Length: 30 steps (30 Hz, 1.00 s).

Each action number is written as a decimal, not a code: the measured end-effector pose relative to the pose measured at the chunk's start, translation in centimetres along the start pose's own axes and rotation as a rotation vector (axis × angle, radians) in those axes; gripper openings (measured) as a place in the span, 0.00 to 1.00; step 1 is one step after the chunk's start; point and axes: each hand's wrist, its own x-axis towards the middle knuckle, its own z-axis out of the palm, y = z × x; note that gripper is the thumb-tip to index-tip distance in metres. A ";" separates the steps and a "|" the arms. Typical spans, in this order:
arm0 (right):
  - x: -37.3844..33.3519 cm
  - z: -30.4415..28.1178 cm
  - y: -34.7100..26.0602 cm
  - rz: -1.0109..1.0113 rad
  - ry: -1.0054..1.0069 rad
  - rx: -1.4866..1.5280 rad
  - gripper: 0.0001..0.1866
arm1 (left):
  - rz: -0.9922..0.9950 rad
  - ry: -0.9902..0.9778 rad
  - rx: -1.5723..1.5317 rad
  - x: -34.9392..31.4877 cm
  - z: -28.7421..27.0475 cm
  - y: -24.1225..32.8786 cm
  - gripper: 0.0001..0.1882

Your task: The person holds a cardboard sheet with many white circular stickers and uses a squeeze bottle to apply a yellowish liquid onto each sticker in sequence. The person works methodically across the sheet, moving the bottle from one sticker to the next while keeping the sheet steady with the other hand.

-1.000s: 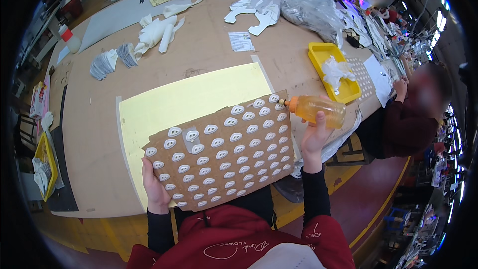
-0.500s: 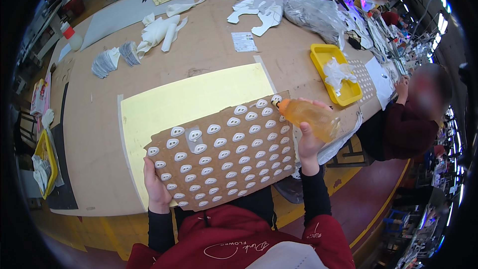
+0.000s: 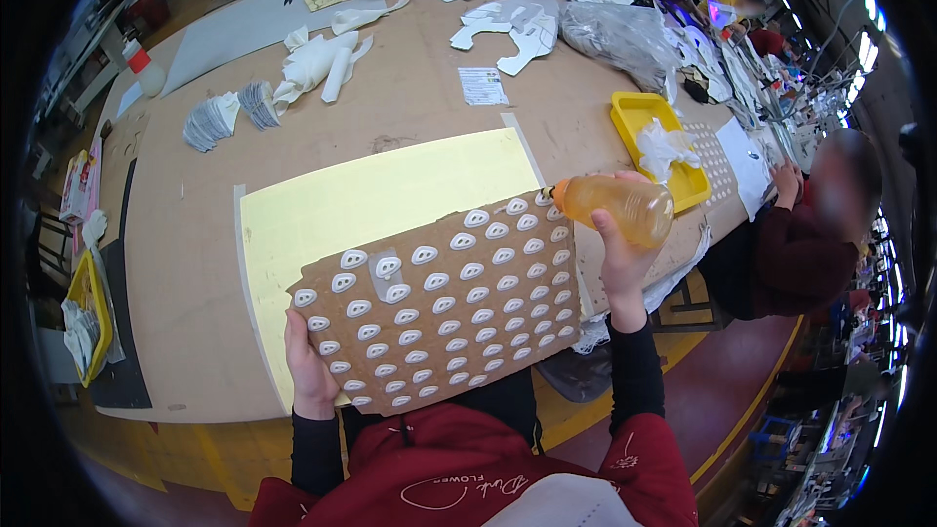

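Your left hand [image 3: 310,363] pinched the near-left edge of the brown card [image 3: 439,303] studded with white pieces. Your right hand [image 3: 617,268] was wrapped around the orange squeeze bottle [image 3: 613,207], nozzle at the card's far-right corner; the application step looked in hand, calling next for steady aim.

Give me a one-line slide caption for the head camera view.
Left hand holds a cardboard sheet of white pieces; right hand tips an orange bottle over it.

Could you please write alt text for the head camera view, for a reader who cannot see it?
A person's left hand holds a brown board studded with white oval pieces, while the right hand tips an orange squeeze bottle toward it, over a yellow sheet.
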 end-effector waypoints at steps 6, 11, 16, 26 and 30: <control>0.3 0.0 -0.4 0.032 0.016 0.023 0.26 | 0.014 -0.006 0.036 0.2 -0.3 -0.2 0.25; 0.4 -0.1 -0.6 0.033 0.036 0.004 0.26 | 0.012 0.008 0.022 0.0 0.4 0.1 0.24; 0.2 -0.8 -0.3 0.078 0.039 -0.018 0.25 | 0.017 0.023 0.029 0.0 1.1 0.2 0.24; -0.4 -1.0 0.2 0.131 0.074 0.004 0.24 | -0.007 0.048 -0.008 0.0 0.9 0.2 0.23; -0.4 -1.2 0.3 0.164 0.086 0.004 0.23 | -0.006 0.039 -0.001 0.0 1.1 0.3 0.23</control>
